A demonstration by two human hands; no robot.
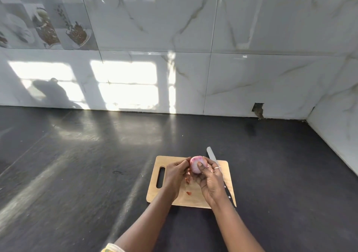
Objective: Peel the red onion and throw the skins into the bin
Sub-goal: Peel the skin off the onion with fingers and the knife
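Dark countertop (77,164) runs open left of the cutting board (162,160) and back to the tiled wall (251,81). Mid-board, left hand (175,174) and right hand (210,182) crowd the red onion (195,163); the knife (211,155) lies along the right edge.

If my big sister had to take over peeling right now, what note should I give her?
Right hand holds the red onion over the cutting board.
Left hand pinches loose skins at the onion's left side.
Knife lies along the board's right edge; one skin scrap sits on the board.
Done: the onion's top looks mostly bare and pale.
Left: pull off the hanging skins, gather the scraps, bin them. No bin is in view.
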